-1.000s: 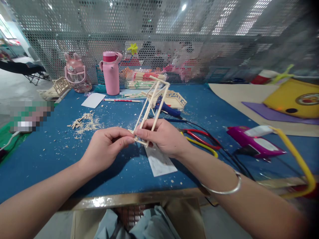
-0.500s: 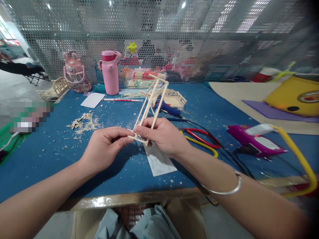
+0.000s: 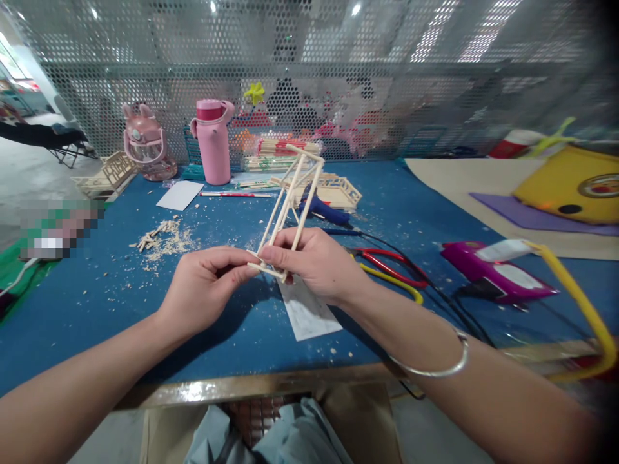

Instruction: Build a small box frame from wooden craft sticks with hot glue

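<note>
One perforated metal screen is spanning the far side, and below it a blue tabletop is stretching toward the near edge. On the far right a yellow bag is resting partly over a purple sheet, while a pink bottle is standing far left of centre. Nearer on the right, a magenta-and-white handheld tool is lying on the tabletop. Close to the middle, a slender open frame of wooden sticks is being held above the tabletop, its long axis running from the fingers at the near end up and away, leaning slightly right. Behind its sticks a blue glue gun is lying in front of a fenced wooden model. Both hands are gripping at that near end: the right hand is clasping the long sticks from the right, thumb across them, and its grasp is reaching farther up the frame; the left hand is pinching at the near left corner, where a short crosspiece is jutting toward its fingertips. Whether those fingertips are holding a separate piece, one cannot tell. Below the right hand a paper slip is lying flat, and wood scraps are scattering left of centre.
</note>
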